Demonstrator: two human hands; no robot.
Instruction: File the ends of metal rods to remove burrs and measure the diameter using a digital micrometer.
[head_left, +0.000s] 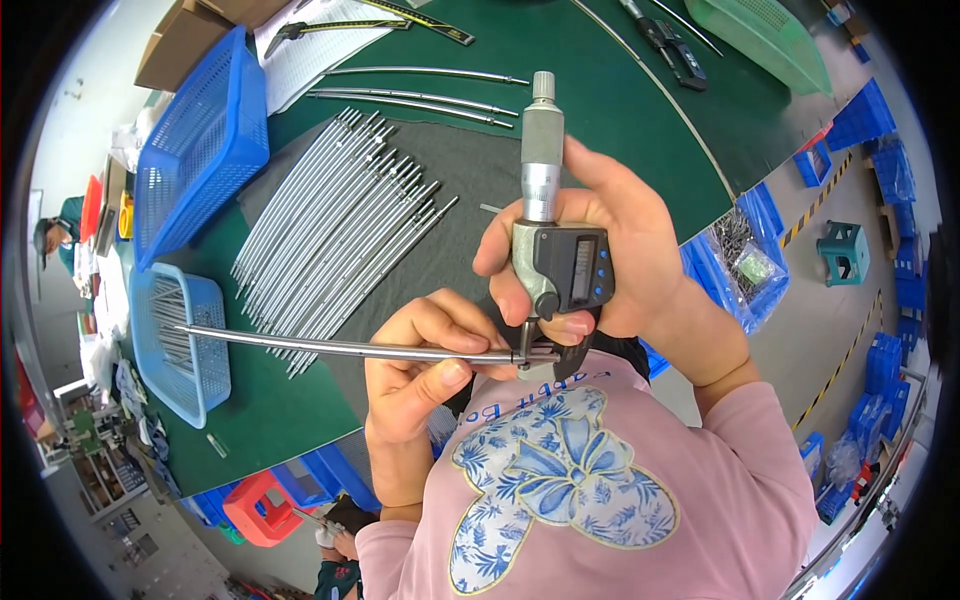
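Observation:
My left hand (425,365) pinches a thin metal rod (330,346) between thumb and fingers, near the rod's right end. The rod points left, over a light-blue basket. My right hand (625,240) is wrapped round a digital micrometer (541,180), held upright with its thimble at the top and its small display facing me. The rod's stepped end lies in the gap at the micrometer's lower end, between spindle and anvil. Whether both faces touch it I cannot tell. Behind my left hand, many similar metal rods (330,230) lie side by side on a dark cloth.
The light-blue basket (212,345) holds more rods; a larger blue basket (255,110) stands behind it. On the green table (560,40) lie a few separate rods (430,72), calipers (675,55) and papers. Blue bins and a green stool (843,252) stand right. Other people are at left and below.

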